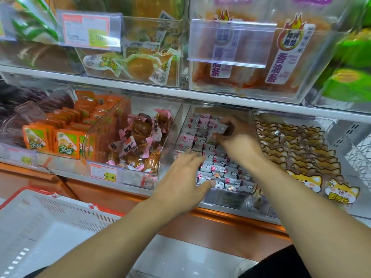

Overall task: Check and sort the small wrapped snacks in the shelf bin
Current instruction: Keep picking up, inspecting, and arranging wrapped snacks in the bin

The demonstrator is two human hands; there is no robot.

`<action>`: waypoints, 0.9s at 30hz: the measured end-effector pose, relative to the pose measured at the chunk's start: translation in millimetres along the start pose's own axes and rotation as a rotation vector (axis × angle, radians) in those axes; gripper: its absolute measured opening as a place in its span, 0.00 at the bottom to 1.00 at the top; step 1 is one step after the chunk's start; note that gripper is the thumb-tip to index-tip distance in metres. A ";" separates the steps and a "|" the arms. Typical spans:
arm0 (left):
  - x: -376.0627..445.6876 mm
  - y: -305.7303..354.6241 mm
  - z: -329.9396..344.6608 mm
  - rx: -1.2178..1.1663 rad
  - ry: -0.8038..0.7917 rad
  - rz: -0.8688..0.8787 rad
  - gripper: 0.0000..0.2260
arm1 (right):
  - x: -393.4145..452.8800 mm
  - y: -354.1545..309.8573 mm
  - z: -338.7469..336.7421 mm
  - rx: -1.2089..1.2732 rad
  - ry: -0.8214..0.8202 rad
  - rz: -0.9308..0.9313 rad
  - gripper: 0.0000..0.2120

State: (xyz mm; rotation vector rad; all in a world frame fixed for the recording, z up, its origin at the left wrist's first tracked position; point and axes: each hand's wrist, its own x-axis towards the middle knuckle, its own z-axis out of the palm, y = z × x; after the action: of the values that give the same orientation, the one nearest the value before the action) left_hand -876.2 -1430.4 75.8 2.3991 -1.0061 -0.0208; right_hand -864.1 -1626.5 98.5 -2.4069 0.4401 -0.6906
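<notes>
A clear shelf bin [224, 199] on the lower shelf holds several rows of small wrapped snacks [218, 167], pale wrappers with pink and red marks. My right hand [239, 137] is deep in the bin and pinches one small wrapped snack [217, 131] lifted above the rows. My left hand [184, 177] lies flat at the bin's front left, its straight fingers and thumb touching the front rows of packets.
Left of this bin stands a clear bin of brown snacks in pink wrappers [138, 141], then orange packets [62, 135]. To the right lie dog-print packets [297, 149]. An upper shelf of bins hangs above. A white basket with a red rim [50, 221] sits at lower left.
</notes>
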 end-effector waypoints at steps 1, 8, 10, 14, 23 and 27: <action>1.0 0.0 1.4 0.017 -0.010 -0.003 0.33 | 1.6 -0.2 2.5 -0.048 -0.044 0.000 0.14; 5.1 -0.3 7.3 0.098 -0.005 0.002 0.34 | 10.8 -7.9 18.7 -0.356 -0.292 -0.009 0.09; 5.1 0.1 9.3 0.112 -0.004 0.002 0.34 | 14.0 -12.9 20.3 -0.362 -0.244 -0.029 0.10; 5.8 -0.1 10.4 0.136 0.005 0.013 0.33 | 15.5 -20.0 28.6 -0.393 -0.281 -0.064 0.09; 2.8 -1.7 8.0 0.119 -0.020 0.026 0.33 | 7.7 -21.6 26.2 0.111 -0.023 0.028 0.08; 3.4 6.3 -4.8 -0.350 0.247 -0.074 0.24 | -10.4 -30.7 7.8 0.437 0.218 0.033 0.04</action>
State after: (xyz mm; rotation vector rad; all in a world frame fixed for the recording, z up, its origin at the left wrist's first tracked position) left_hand -876.9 -1434.0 83.6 2.0579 -0.7317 0.0659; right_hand -863.6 -1594.6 108.3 -1.9206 0.3702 -0.9328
